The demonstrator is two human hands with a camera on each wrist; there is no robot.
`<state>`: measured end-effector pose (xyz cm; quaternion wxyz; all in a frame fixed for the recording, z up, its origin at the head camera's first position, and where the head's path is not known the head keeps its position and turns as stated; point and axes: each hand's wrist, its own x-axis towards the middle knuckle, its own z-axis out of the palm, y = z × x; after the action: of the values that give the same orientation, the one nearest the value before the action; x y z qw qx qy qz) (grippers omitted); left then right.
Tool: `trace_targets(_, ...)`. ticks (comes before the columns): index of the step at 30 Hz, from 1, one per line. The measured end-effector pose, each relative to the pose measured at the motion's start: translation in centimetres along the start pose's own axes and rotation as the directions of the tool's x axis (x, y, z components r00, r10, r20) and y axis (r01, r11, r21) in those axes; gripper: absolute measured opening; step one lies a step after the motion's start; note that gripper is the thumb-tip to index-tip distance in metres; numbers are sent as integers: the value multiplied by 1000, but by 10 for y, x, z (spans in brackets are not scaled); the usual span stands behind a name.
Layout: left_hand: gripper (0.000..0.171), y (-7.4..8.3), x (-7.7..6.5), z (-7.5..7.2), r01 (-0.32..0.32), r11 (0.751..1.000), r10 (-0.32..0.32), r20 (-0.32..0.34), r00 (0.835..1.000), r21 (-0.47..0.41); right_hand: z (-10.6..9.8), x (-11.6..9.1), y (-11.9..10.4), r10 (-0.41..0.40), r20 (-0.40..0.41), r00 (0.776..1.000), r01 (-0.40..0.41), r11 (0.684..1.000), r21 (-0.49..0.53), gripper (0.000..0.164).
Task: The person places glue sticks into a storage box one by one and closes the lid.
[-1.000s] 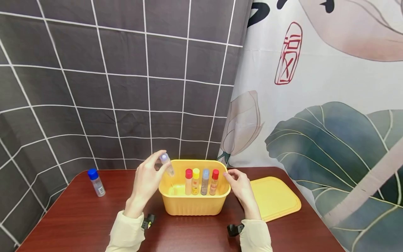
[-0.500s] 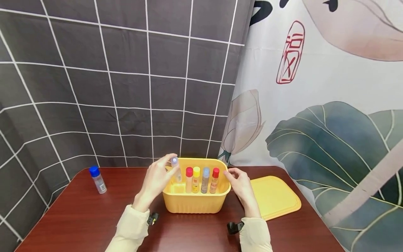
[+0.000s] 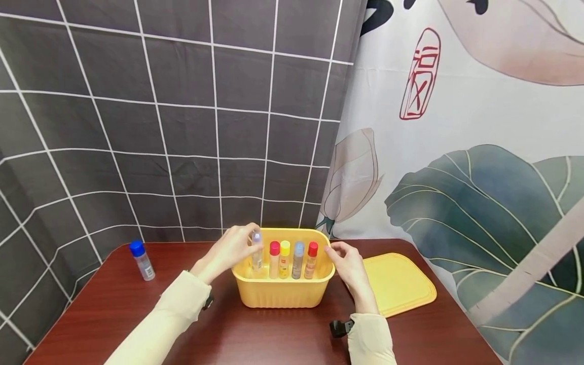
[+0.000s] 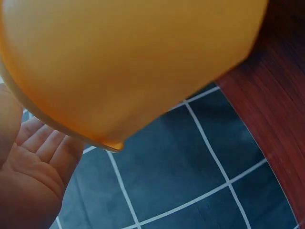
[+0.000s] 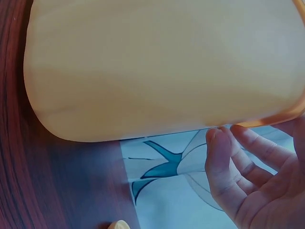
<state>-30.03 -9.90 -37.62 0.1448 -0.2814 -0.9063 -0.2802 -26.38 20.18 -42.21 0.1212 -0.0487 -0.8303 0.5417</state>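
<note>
My left hand (image 3: 230, 248) reaches over the left rim of a yellow plastic bin (image 3: 285, 294), thumb and fingers round a small clear bottle with a pale lavender cap (image 3: 257, 258). The bottle is upright inside the bin. To its right stand several similar bottles: a pink-red-capped one (image 3: 274, 263), a yellow-capped one (image 3: 284, 261), a grey-blue-capped one (image 3: 298, 261) and a red-capped one (image 3: 311, 262). My right hand (image 3: 349, 266) holds the bin's right rim. In the left wrist view the bin wall (image 4: 133, 62) hides the bottle and fingertips.
A blue-capped bottle (image 3: 142, 261) stands on the dark red table (image 3: 91, 314) at the far left. The yellow lid (image 3: 399, 286) lies flat at the right. A grey gridded curtain (image 3: 182, 126) and a printed white one (image 3: 365, 101) hang behind the table.
My left hand has moved right and lowered the lavender-capped bottle from a tilt at the bin's left rim to upright inside. The right hand stays at the right rim.
</note>
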Motion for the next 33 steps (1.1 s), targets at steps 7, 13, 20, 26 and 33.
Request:
trace_targets(7,30,-1,10,4,-23,1000,21,111,994,16,0,-1,2,-4,4,1000,4,1000,-25,27)
trace_targets(13,26,-2,17,9,-58,997,50,165,985,43,0,0,1,-10,-4,1000,10,1000,-23,28)
trace_targets(20,22,-3,20,16,-82,994,64,231,971,72,0,-2,-1,-1,5,1000,1,1000,1,29)
trace_targets(26,21,-6,21,18,-97,993,81,225,971,64,1,-2,-1,-12,-6,1000,12,1000,-2,28)
trace_targets(33,20,-7,26,20,-54,997,39,259,965,52,1,-2,-1,3,-7,1000,-3,1000,4,27)
